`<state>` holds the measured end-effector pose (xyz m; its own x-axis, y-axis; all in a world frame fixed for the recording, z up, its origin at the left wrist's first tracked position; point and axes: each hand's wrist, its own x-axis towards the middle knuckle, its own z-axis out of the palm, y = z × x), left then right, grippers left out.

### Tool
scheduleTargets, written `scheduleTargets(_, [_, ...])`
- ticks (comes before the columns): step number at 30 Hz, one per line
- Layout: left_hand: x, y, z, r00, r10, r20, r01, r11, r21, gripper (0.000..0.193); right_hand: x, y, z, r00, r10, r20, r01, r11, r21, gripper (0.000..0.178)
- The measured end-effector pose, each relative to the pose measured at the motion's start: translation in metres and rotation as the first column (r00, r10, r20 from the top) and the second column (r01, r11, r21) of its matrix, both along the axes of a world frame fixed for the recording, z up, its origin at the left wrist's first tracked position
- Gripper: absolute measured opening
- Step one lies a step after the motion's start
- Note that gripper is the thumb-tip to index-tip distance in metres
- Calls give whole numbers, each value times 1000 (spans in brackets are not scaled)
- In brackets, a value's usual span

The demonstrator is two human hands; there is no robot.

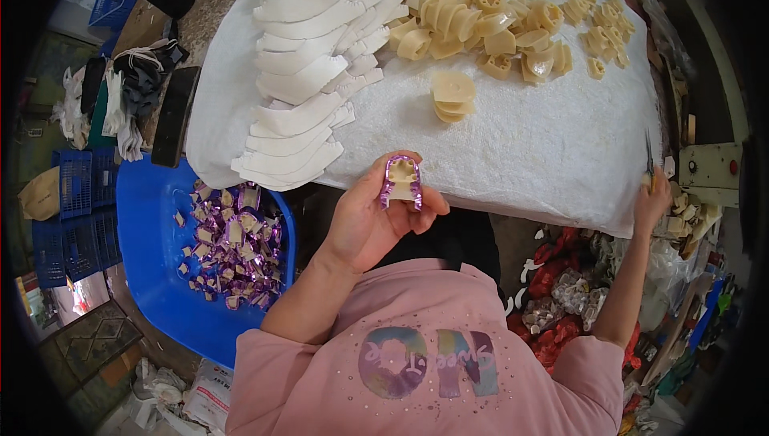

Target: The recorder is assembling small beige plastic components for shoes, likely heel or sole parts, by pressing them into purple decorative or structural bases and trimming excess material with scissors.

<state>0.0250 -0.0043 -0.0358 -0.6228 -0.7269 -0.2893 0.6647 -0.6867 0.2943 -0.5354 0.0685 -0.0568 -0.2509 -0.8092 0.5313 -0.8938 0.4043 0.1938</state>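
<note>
My left hand holds a small beige heel-shaped piece wrapped round its sides in shiny purple material, above the table's near edge. Its hollow side faces up, gripped between thumb and fingers. Out at the table's right edge, my right hand has its fingers closed at the handles of a pair of scissors, blades pointing away from me. A short stack of beige heel-shaped pieces stands on the white-covered table, just beyond my left hand.
Overlapping white curved sheets cover the table's left part. Many loose beige pieces lie at the far side. A blue tub with purple-wrapped pieces stands at the lower left. Red and clear bags crowd the floor at right.
</note>
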Motion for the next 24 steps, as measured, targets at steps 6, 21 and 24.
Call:
scheduleTargets(6, [-13,1,0,1000,15,-10,-15,1000,2,40,301,-60,54,240,703,669,-749,572,-333,53])
scheduleTargets(21, [-14,20,-2,554,759,343,-47,440,-897,25,384,-56,31,-21,755,656,-667,478,-571,48])
scheduleTargets(24, [-15,17,0,459,855,239,11,264,-964,10,387,-50,31,-86,715,693,-648,488,-584,46])
